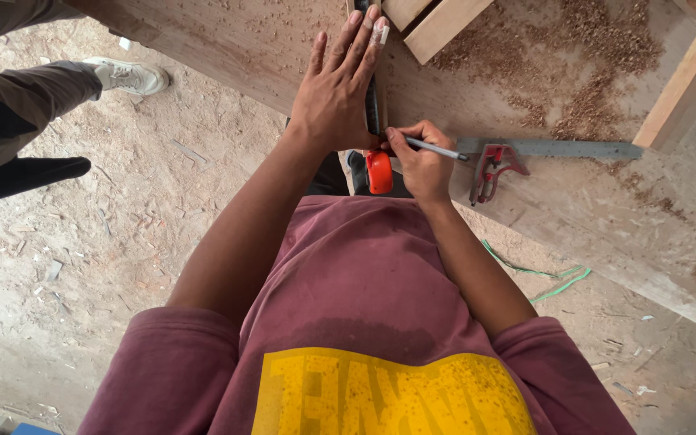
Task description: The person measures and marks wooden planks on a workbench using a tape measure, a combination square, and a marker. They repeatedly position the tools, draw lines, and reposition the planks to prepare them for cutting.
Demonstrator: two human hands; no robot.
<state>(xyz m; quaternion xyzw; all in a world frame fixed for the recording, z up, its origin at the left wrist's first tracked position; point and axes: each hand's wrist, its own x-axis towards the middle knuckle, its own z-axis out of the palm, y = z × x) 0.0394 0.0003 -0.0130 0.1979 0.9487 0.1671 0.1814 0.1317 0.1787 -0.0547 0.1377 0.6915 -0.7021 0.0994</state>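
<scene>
At the far left, another person's leg (pixel 18 105) and pale shoe (pixel 130 76) stood on the floor (pixel 82 266), which was covered in sawdust and chips. The left hand (pixel 336 89) lay flat on the wooden surface (pixel 227 56), fingers (pixel 356 36) spread wide and straight, pinning a dark tape measure blade (pixel 373 109) whose orange case (pixel 379 171) hung at the surface's near edge. Just beside it, the right hand (pixel 422 161) had its fingers closed around a pencil (pixel 437 149), the tip pointing toward the metal square (pixel 549 149) with a red head (pixel 490 171) lying on the surface. If the left hand eased its pressure, the blade would likely slide or retract and throw the mark off; loose shavings (pixel 598 48) under it could tilt it as well. Timber offcuts (pixel 437 24) sat at the top, and a green strap (pixel 541 278) lay on the floor to the right.
</scene>
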